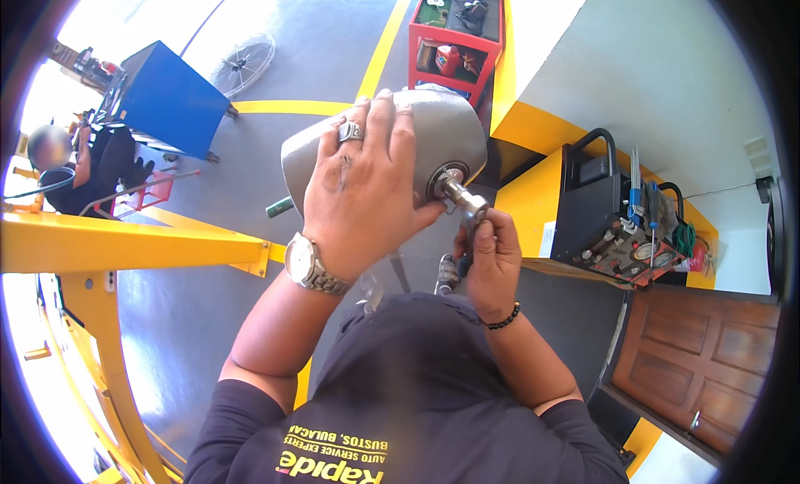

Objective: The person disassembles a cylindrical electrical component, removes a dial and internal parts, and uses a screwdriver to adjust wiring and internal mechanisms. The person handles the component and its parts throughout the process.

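Grey floor (325, 63) opens far-left, yellow beam (142, 240) hemming my left; the rounded, fine-textured grey housing (446, 121) sits centre, dark collar (438, 174) near its right end. My left hand (358, 180) spreads flat over it; my right hand (493, 259) grips the shiny metal ratchet (473, 207), socket (456, 190) at the collar.

Wearer's hands: two, left hand (362, 175) and right hand (493, 259). Gray rounded housing (446, 121): one. Socket wrench (474, 207): one. Wristwatch (305, 263): one. Ring (351, 131): one. Beaded bracelet (505, 319): one. Blue cabinet (175, 100): one. Red cart (457, 32): one. Wooden door (696, 359): one.
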`<action>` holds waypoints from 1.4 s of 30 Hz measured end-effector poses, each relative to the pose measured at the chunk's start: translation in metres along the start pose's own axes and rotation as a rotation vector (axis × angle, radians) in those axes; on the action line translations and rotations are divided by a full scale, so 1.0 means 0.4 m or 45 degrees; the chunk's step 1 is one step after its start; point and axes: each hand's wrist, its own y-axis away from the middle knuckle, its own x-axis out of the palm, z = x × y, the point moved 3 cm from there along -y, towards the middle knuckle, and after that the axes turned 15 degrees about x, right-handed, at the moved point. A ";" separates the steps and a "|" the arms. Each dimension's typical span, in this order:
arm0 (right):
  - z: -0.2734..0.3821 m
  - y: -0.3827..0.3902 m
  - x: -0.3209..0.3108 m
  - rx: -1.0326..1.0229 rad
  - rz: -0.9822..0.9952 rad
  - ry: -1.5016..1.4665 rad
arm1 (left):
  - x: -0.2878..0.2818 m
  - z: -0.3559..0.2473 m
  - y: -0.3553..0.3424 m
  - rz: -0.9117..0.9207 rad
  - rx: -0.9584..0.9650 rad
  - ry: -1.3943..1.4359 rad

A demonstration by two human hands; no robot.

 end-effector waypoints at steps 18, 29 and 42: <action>0.150 -0.100 -0.017 0.104 0.262 0.566 | 0.004 0.007 -0.001 0.059 -0.007 0.045; 0.107 -0.022 0.103 0.745 0.100 -0.629 | 0.002 0.016 0.007 0.124 0.039 0.028; 0.117 -0.063 0.029 0.231 0.078 0.581 | -0.009 0.011 0.029 0.133 0.049 0.051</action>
